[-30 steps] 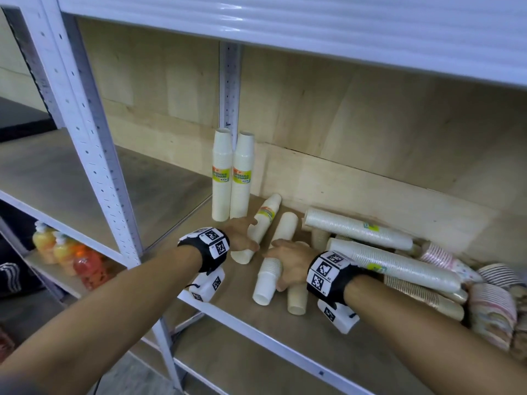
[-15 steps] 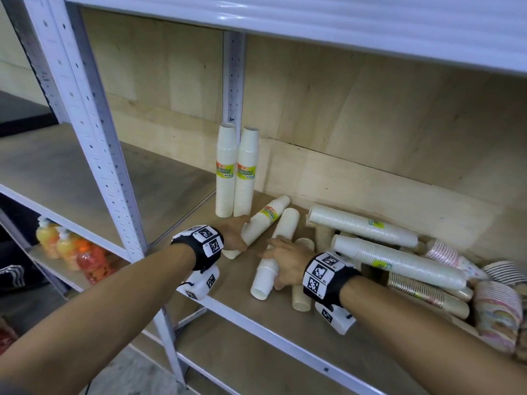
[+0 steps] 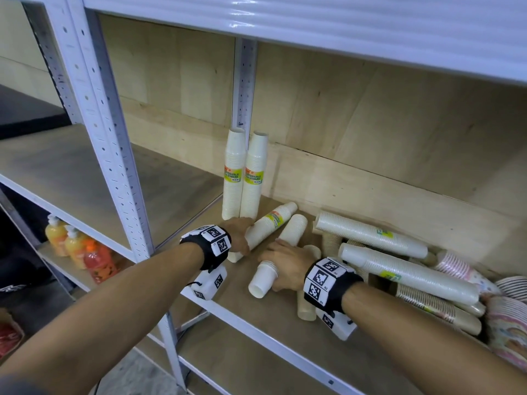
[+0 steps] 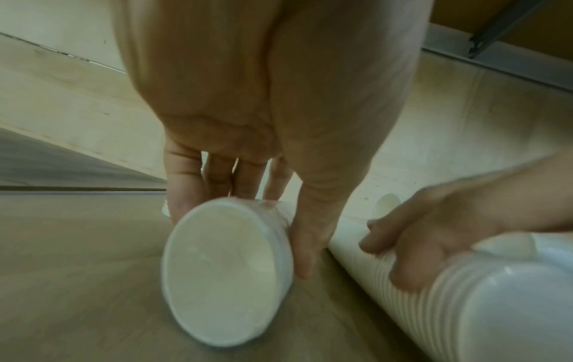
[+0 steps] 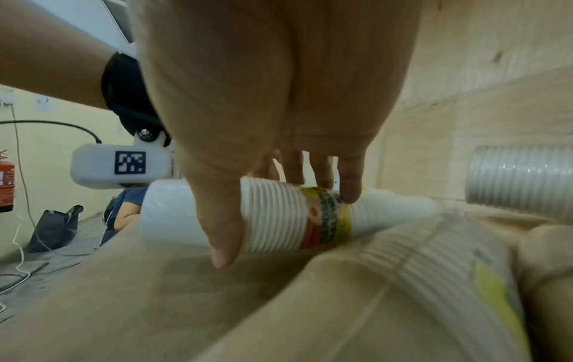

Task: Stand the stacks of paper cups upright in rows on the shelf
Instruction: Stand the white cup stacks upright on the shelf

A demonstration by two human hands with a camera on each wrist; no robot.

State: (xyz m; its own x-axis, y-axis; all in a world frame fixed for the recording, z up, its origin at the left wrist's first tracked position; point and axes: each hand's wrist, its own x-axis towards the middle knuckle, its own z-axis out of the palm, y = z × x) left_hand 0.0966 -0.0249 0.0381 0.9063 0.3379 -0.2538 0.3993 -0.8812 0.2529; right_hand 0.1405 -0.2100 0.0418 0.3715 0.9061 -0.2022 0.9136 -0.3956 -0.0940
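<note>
Item: sleeved stacks of white paper cups, on the wooden shelf (image 3: 233, 346), all placed here relative to the white rear upright (image 3: 243, 81).

- 2 upright stacks (image 3: 245, 178): standing side by side at the foot of the upright, against the back board. Row begun.
- Labelled lying stack (image 3: 268, 223): on its side just in front and to the right of the upright. The left hand (image 3: 239, 233) has its fingers curled around the wide, open-mouth end; thumb on one side, fingers on the other.
- Second lying stack (image 3: 281, 252): beside the first, further right. The right hand (image 3: 285, 265) is wrapped over its middle, thumb and fingers closed on it.
- Heap of further stacks (image 3: 399, 263): well to the right of the upright, lying crosswise, some patterned.

Handling, by judgement: light, thin-walled, easily crushed; the film sleeve looks slippery. A stack may bend at mid-length. Best taken near the wide end with a gentle surrounding grip, then pivoted onto the mouth end.
</note>
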